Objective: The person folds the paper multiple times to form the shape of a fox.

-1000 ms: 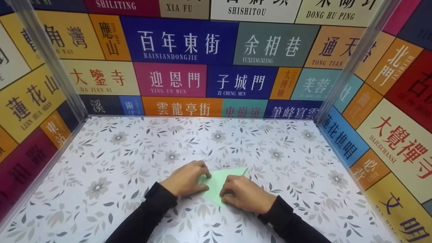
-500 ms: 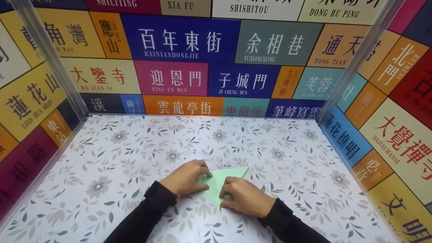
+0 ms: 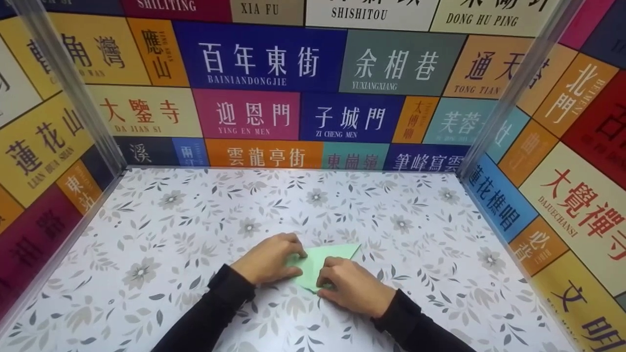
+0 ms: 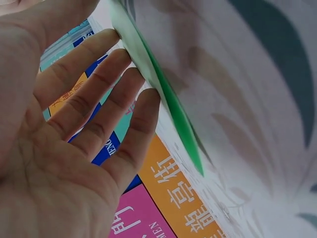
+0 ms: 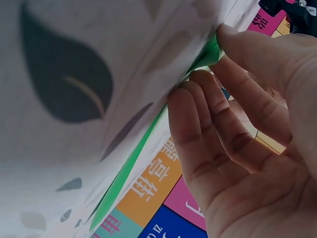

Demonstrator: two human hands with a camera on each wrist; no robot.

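Observation:
A folded light green sheet of paper (image 3: 332, 251) lies on the patterned tabletop, one pointed corner reaching to the upper right. My left hand (image 3: 270, 258) rests its fingertips on the paper's left part. In the left wrist view the fingers (image 4: 106, 82) are nearly straight against the paper's edge (image 4: 182, 129). My right hand (image 3: 356, 287) is at the near corner, covering part of the sheet. Seen from the right wrist, the thumb (image 5: 252, 49) and bent fingers pinch a curled-up bit of the green paper (image 5: 213, 53); the fold beneath them is partly hidden.
The white tabletop (image 3: 205, 205) has a grey leaf and flower print. Upright panels with coloured name signs (image 3: 259, 58) enclose the back and both sides. Clear corner strips (image 3: 508, 98) stand where the panels meet.
The paper's near corner has lifted and drawn back slightly under my right hand's fingers, so the near edge looks blunter. My left hand has stayed in place.

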